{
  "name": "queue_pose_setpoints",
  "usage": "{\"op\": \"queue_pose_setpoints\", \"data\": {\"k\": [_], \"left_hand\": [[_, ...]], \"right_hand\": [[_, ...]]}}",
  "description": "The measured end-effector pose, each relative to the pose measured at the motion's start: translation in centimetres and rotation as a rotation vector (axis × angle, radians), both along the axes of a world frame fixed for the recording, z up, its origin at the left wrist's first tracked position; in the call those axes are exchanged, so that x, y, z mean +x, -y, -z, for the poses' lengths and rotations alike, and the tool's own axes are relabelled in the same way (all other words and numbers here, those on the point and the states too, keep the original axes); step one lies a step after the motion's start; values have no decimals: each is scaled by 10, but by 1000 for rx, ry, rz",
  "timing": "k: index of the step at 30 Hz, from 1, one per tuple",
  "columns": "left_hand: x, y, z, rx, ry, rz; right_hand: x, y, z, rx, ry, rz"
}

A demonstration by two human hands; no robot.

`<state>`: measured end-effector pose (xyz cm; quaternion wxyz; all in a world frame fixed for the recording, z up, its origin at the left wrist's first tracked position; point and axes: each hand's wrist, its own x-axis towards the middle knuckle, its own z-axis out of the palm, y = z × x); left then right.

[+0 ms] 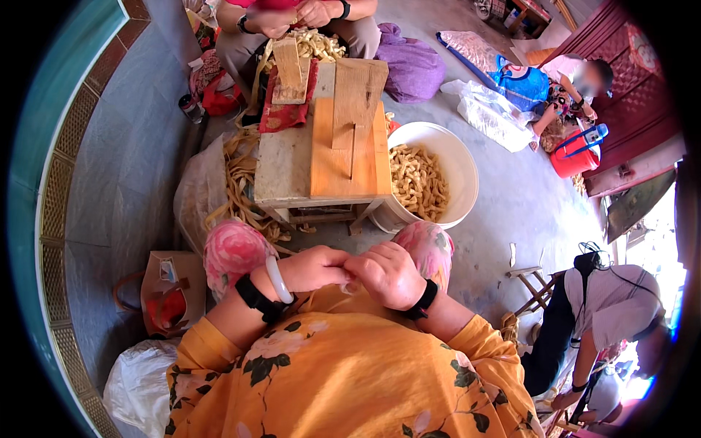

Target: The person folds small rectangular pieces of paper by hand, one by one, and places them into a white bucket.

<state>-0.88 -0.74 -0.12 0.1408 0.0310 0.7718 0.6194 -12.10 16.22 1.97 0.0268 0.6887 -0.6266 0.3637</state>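
Note:
Above my lap my left hand (pixel 315 269) and my right hand (pixel 389 274) meet, their fingers closed and pressed together at the tips. Something small and pale may be between them, but the fingers hide it. In front of my knees stands a low worktable (pixel 281 171). On it lies an orange-brown wooden board (pixel 321 160) with a thin upright rod (pixel 353 157) and a wooden block (pixel 361 80). Just right of the table, a white bucket (pixel 467 171) holds many short, knotted tan pieces (pixel 420 179).
Long tan strips (pixel 239 175) lie left of the table by a clear plastic bag (pixel 201 182). A paper bag (pixel 175 303) stands by my left knee. Across the table a co-worker's hands (pixel 314 13) are busy. A red bucket (pixel 573 157) and other people are at right.

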Motion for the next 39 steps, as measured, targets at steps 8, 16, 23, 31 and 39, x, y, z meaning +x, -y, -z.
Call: {"op": "queue_pose_setpoints", "data": {"k": [8,16,23,31,39], "left_hand": [[-7,-12,-7,140,-112,-278],[-10,-21,-15,-529,-715,-465],[-7,-9,-2,733,209,-373],[-1,-1,2,792,59,-386],[6,-9,-4,509,-68,-470]], "right_hand": [[-12,6,25,165,1760,115],[-3,5,5,229,1561,39],[-2,9,7,24,361,376],[-2,7,-14,1,292,169],[3,2,-14,171,570,142]]}}
